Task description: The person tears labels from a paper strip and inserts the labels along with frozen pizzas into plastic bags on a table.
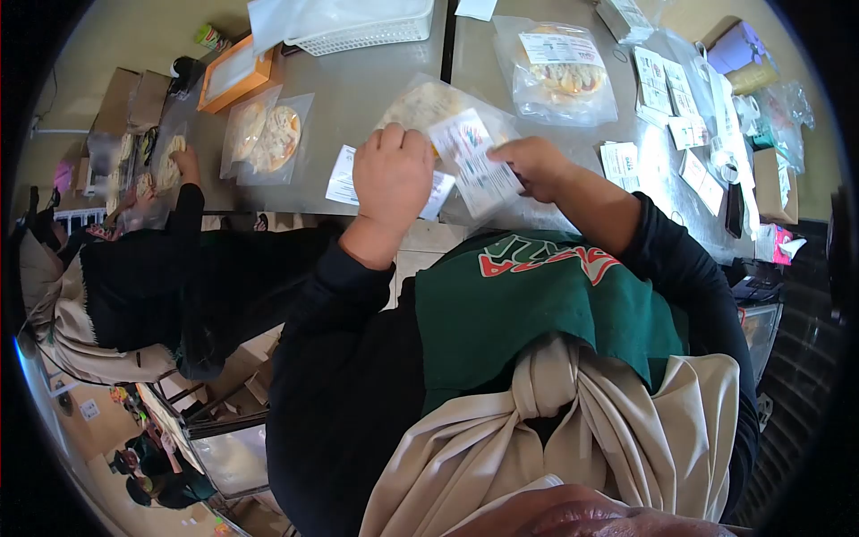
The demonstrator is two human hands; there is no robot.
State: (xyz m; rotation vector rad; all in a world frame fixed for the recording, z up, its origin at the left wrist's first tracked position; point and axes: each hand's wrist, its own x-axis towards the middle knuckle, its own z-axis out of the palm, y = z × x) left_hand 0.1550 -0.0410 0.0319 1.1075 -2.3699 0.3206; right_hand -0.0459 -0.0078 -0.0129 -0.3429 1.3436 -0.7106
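Note:
My right hand pinches the edge of a printed label card, held tilted over the near side of a clear plastic bag. In that bag lies a flat pizza, partly covered by my left hand and the card. My left hand is closed at the bag's near left edge; what its curled fingers grip is hidden. Below it, another printed label card lies on the metal table, and part of one more shows to the right of my wrist.
A bagged pizza with a label lies at the back right, and bagged pizzas lie at left. Label stacks cover the right side. A white basket and an orange box stand behind. At far left a co-worker's hand handles food.

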